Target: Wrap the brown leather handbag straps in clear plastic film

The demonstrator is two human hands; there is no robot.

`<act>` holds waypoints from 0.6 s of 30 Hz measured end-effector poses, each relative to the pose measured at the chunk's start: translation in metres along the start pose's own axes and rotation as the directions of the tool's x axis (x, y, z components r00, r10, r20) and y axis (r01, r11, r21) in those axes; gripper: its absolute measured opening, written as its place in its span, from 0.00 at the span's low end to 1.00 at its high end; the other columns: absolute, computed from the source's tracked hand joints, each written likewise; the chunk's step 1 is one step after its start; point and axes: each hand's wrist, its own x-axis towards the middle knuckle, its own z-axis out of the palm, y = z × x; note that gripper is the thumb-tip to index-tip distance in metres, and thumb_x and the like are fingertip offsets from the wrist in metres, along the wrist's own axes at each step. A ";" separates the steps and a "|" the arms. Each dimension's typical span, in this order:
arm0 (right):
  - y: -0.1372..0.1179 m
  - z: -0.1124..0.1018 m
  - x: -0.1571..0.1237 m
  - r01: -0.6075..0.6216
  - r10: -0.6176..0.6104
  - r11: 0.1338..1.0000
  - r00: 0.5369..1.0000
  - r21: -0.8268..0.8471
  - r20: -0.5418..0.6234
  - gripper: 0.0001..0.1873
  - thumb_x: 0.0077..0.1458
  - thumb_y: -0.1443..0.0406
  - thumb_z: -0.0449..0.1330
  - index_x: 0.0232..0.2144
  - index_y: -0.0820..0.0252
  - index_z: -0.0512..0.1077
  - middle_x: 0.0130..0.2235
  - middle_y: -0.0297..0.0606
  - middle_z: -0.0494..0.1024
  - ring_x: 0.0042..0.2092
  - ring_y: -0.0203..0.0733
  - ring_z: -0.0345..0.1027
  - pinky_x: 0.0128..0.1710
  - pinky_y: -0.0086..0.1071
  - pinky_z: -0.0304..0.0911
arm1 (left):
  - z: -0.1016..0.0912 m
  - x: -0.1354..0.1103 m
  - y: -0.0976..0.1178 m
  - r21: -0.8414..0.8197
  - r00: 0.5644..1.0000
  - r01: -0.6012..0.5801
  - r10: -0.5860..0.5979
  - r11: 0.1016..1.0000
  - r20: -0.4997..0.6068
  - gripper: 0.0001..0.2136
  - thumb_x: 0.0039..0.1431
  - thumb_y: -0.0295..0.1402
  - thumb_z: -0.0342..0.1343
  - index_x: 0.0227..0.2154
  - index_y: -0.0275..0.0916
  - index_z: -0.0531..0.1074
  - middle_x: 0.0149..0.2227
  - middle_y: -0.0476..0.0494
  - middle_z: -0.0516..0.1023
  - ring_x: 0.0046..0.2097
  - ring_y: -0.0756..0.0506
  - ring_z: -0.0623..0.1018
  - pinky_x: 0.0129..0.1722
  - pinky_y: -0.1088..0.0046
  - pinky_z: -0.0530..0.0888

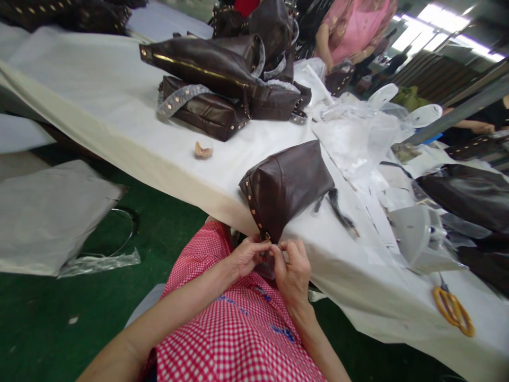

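Note:
A dark brown leather bag (288, 185) with gold studs along one edge lies on the white-covered table (119, 116), its studded corner hanging over the near edge. My left hand (248, 255) and my right hand (293, 271) meet at that corner, just above my red-checked lap. Both hands have their fingers pinched together on the bag's studded end. What the fingertips grip there is too small to make out.
More brown bags (217, 85) are piled at the back of the table, and others (473, 196) lie at the right. Clear plastic wrap (358, 127) and paper scraps are strewn across the right side. Yellow-handled scissors (453, 307) lie near the right edge. Another person in pink (353, 26) sits opposite.

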 end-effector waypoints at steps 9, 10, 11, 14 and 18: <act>0.000 0.005 0.004 0.082 -0.082 0.997 0.997 -0.005 0.015 0.10 0.62 0.64 0.53 0.27 0.57 0.64 0.34 0.38 0.67 0.38 0.42 0.64 0.40 0.35 0.61 | -0.011 0.002 0.009 -0.145 0.992 0.127 -0.124 0.981 0.035 0.07 0.48 0.30 0.67 0.30 0.33 0.76 0.30 0.44 0.79 0.30 0.48 0.76 0.34 0.68 0.72; 0.000 0.005 0.004 0.085 -0.084 0.996 0.996 -0.005 0.012 0.10 0.62 0.63 0.53 0.27 0.57 0.64 0.35 0.38 0.67 0.38 0.42 0.64 0.40 0.35 0.61 | -0.012 0.004 0.009 -0.151 0.993 0.121 -0.119 0.981 0.025 0.07 0.49 0.29 0.67 0.29 0.33 0.76 0.29 0.44 0.79 0.30 0.48 0.76 0.34 0.69 0.71; 0.001 0.005 0.004 0.088 -0.088 0.996 0.996 -0.011 0.006 0.10 0.62 0.63 0.54 0.28 0.57 0.65 0.35 0.38 0.67 0.39 0.42 0.64 0.41 0.36 0.62 | -0.013 0.006 0.009 -0.150 0.994 0.108 -0.107 0.983 0.013 0.06 0.49 0.28 0.67 0.29 0.33 0.76 0.29 0.44 0.79 0.30 0.48 0.76 0.33 0.69 0.71; 0.005 0.005 0.003 0.112 -0.113 0.993 0.994 -0.042 -0.007 0.09 0.62 0.62 0.55 0.29 0.58 0.66 0.38 0.41 0.69 0.41 0.43 0.65 0.43 0.37 0.62 | -0.012 0.013 0.006 -0.155 0.998 0.065 -0.068 0.986 -0.009 0.07 0.46 0.24 0.67 0.29 0.33 0.76 0.29 0.45 0.79 0.30 0.48 0.76 0.32 0.71 0.70; 0.006 0.008 0.000 0.149 -0.153 0.985 0.987 -0.084 -0.042 0.09 0.62 0.63 0.54 0.29 0.58 0.67 0.39 0.43 0.71 0.43 0.45 0.66 0.46 0.40 0.63 | -0.006 0.019 0.002 -0.176 1.000 -0.008 0.004 0.984 -0.025 0.10 0.42 0.21 0.69 0.28 0.34 0.76 0.29 0.47 0.79 0.30 0.50 0.76 0.31 0.75 0.70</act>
